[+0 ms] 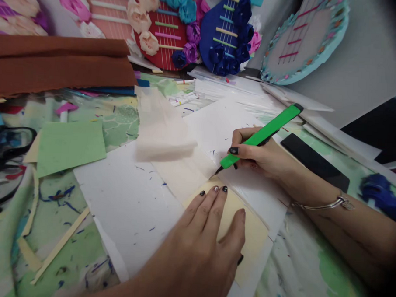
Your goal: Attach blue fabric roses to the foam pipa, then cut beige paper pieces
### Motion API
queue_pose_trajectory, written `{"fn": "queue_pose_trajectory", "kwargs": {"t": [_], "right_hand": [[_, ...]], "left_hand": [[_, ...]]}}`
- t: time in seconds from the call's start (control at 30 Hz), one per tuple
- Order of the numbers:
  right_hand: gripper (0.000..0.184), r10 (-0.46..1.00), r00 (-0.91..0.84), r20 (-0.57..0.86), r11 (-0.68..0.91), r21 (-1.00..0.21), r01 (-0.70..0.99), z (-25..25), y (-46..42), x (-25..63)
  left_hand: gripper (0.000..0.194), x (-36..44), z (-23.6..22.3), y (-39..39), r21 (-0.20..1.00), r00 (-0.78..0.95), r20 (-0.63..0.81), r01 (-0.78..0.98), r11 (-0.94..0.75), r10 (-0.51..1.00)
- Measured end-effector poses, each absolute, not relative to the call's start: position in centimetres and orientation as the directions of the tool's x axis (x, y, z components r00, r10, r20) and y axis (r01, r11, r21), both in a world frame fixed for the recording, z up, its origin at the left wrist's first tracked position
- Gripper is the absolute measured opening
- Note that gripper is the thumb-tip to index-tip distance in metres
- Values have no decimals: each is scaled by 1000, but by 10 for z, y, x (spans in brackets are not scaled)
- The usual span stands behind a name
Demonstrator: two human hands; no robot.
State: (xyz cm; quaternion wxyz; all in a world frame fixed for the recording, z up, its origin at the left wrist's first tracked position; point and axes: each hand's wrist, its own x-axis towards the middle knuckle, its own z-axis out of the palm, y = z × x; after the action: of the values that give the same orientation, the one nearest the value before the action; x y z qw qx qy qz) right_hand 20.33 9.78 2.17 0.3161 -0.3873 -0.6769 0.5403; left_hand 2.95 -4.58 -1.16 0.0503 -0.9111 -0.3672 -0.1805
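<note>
My right hand [255, 149] is closed around a green utility knife [262, 131] with a black end. Its dark tip points down at the top edge of a pale yellow card [250, 229]. My left hand [202, 236] lies flat on that card, fingers stretched out, just below the tip. Under the card is a strip of thin cream paper [184, 172], whose far end curls up [162, 129]. Beneath both lies a large white board [126, 206] dotted with small dark blue scraps. Part of the yellow card is hidden under my left hand.
Left of the board are a green paper square [71, 149], narrow yellow strips [60, 247] and black-handled scissors [13, 140]. Brown crepe paper [57, 68] lies behind. A black phone [315, 162] rests by my right forearm. Flower-trimmed guitar shapes [222, 35] stand at the back.
</note>
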Motion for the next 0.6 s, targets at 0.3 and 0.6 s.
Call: {"fn": "queue_pose_trajectory", "kwargs": {"t": [0.3, 0.6], "right_hand": [[26, 855, -519, 3, 110, -978, 177, 22, 98, 205], [27, 864, -504, 6, 109, -978, 176, 21, 100, 207]], "left_hand": [[43, 30, -12, -47, 39, 667, 369, 684, -728, 647], [43, 29, -12, -45, 36, 669, 365, 686, -727, 648]]}}
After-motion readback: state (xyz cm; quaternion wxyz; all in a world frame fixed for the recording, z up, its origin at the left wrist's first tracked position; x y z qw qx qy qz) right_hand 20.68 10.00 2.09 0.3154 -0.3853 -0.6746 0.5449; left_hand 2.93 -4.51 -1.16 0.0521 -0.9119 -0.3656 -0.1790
